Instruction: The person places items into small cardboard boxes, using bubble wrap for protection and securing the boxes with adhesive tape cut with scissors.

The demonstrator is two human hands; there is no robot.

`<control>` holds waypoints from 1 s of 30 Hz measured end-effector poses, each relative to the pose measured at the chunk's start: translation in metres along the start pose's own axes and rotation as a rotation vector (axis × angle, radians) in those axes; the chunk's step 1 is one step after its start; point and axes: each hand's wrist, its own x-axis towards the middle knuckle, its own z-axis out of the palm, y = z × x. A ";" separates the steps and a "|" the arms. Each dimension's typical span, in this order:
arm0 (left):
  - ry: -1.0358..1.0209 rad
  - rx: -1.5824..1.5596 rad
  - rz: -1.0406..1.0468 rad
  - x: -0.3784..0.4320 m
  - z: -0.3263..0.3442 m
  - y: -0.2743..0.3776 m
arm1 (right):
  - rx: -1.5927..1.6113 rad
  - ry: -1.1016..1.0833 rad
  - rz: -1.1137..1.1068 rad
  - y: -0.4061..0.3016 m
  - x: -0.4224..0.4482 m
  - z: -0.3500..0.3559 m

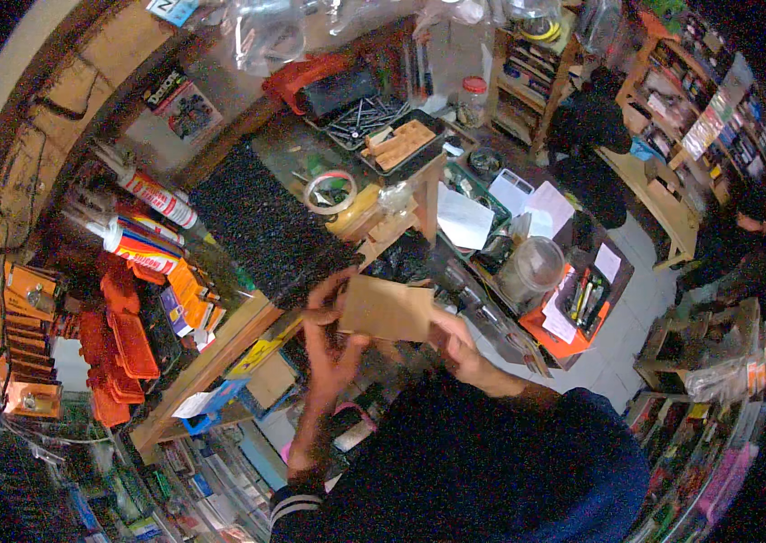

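A small brown cardboard box (386,307) is held up in front of my body, between both hands. My left hand (332,326) grips its left end, with the fingers behind it and the thumb near its lower edge; this hand is blurred. Around the box's right end my right hand (454,343) is closed. Just beyond the box lies a black textured mat (264,217) on the counter. A roll of tape (330,192) rests beside the mat.
Sealant tubes (152,197) and orange bins (128,339) stand at left. Black trays hold long screws (369,121) and wooden pieces (400,144). To the right are a clear plastic jar (531,268), papers (464,216) and an orange box of pens (570,319). Dark-clothed people (590,149) are beyond.
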 end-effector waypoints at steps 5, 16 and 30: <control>-0.316 0.294 0.179 0.026 0.026 0.021 | 0.342 0.036 0.027 0.011 -0.029 0.014; -0.507 0.377 0.436 0.064 0.056 0.089 | 0.513 0.165 -0.040 -0.041 -0.034 0.021; -0.546 0.436 0.410 0.071 0.065 0.097 | 0.406 0.253 -0.099 -0.063 -0.031 0.022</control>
